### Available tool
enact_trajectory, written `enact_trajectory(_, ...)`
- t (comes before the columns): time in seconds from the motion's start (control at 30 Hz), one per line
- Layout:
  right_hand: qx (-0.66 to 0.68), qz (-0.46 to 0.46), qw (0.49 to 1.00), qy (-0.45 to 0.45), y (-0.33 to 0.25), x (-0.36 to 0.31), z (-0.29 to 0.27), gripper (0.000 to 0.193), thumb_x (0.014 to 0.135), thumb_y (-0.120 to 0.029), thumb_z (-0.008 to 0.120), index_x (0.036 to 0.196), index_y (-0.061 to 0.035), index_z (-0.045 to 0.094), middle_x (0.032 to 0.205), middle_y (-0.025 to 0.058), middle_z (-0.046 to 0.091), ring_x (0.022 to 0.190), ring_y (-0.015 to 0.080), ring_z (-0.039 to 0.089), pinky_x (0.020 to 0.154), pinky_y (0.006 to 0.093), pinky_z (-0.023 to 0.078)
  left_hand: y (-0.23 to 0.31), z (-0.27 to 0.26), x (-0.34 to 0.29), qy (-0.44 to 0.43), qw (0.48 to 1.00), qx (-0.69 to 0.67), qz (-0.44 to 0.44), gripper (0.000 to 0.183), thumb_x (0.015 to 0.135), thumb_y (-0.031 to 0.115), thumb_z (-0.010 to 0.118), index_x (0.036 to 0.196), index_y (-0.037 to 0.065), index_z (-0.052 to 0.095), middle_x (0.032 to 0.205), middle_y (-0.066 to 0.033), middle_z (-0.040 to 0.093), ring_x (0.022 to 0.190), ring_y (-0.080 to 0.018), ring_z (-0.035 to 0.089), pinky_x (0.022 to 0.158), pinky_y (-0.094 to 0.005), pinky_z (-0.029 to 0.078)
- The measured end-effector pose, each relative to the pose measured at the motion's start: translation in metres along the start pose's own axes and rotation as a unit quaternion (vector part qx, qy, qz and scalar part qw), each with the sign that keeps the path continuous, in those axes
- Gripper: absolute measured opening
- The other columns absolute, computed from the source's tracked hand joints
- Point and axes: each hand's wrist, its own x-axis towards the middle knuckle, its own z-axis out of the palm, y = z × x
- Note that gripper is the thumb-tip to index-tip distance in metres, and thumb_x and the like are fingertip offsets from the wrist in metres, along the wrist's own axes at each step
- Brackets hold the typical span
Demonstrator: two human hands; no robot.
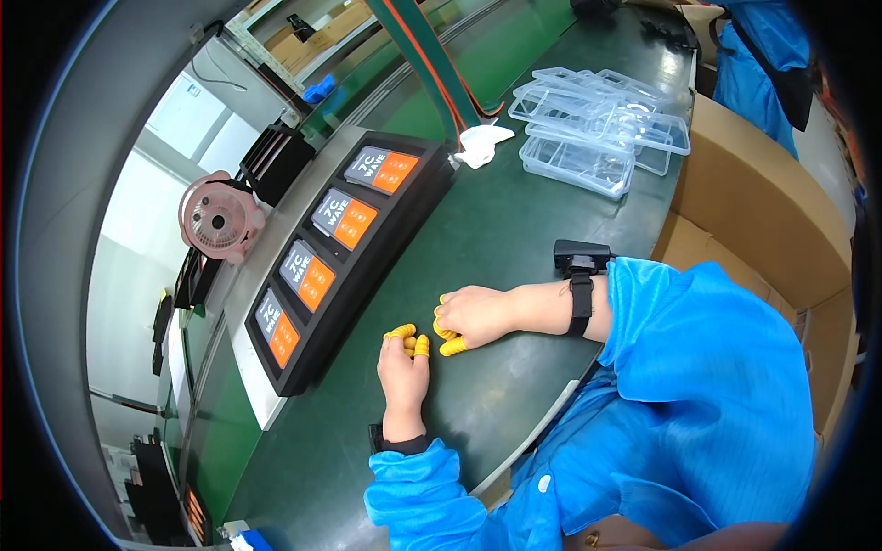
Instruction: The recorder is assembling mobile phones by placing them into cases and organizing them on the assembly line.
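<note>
My left hand (403, 372) and my right hand (475, 315) are close together but apart over the dark green tabletop (441, 211). Yellow finger cots cover fingertips on both. The left hand's fingers curl inward, with the thumb near them. On the right, the fingers are folded toward the palm and the thumb lies beside them. I see nothing in either hand. To their left and farther off, a long black tray (354, 296) has a row of compartments. Each one holds a flat grey-and-orange pack (344, 219).
Clear plastic boxes (579, 170) are piled at the far right, beside a large cardboard box (763, 165). A crumpled white piece (482, 144) lies by a green post (418, 55). A pink fan (220, 219) stands beyond the tray. Someone in blue (758, 83) is at the upper right.
</note>
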Motion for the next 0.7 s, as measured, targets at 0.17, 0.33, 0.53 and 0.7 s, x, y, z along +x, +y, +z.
enact_trajectory(0.17,0.006,0.015,0.999,-0.032,-0.0014,0.0017,-0.0054,0.030,0.074,-0.033,0.055,0.074,-0.0037,0.059,0.084,0.0115,0.059,0.084,0.0274,0.053,0.074,0.0362,0.043,-0.0022,0.0005,0.0015,0.001,1.000,0.015,0.008,0.021,0.071,0.009,0.059,0.090,0.000,0.056,0.082,-0.0118,0.055,0.073,-0.0254,0.055,0.067,-0.0337,0.045)
enact_trajectory(0.33,0.001,0.013,0.999,-0.033,-0.0008,0.0011,-0.0050,0.031,0.075,-0.034,0.055,0.075,-0.0037,0.059,0.086,0.0117,0.059,0.085,0.0273,0.053,0.075,0.0361,0.043,0.0016,-0.0003,0.0009,0.005,1.000,0.021,0.016,0.020,0.072,0.001,0.056,0.092,-0.002,0.055,0.081,-0.0115,0.056,0.070,-0.0214,0.056,0.065,-0.0294,0.045)
enact_trajectory(0.53,0.001,0.012,1.000,-0.013,-0.0001,-0.0012,-0.0023,0.032,0.075,-0.035,0.056,0.073,-0.0032,0.059,0.080,0.0119,0.058,0.082,0.0262,0.053,0.074,0.0349,0.043,0.0010,0.0012,0.0013,-0.003,1.000,0.003,0.003,0.020,0.072,0.009,0.059,0.090,0.000,0.055,0.082,-0.0118,0.055,0.072,-0.0256,0.055,0.066,-0.0333,0.045)
enact_trajectory(0.7,0.005,0.012,1.000,-0.026,-0.0031,0.0004,-0.0049,0.032,0.075,-0.035,0.056,0.073,-0.0033,0.059,0.080,0.0113,0.058,0.082,0.0259,0.053,0.073,0.0349,0.044,-0.0015,-0.0003,-0.0005,0.003,0.999,0.035,0.020,0.020,0.073,0.005,0.057,0.092,-0.002,0.055,0.081,-0.0115,0.056,0.070,-0.0222,0.056,0.065,-0.0304,0.045)
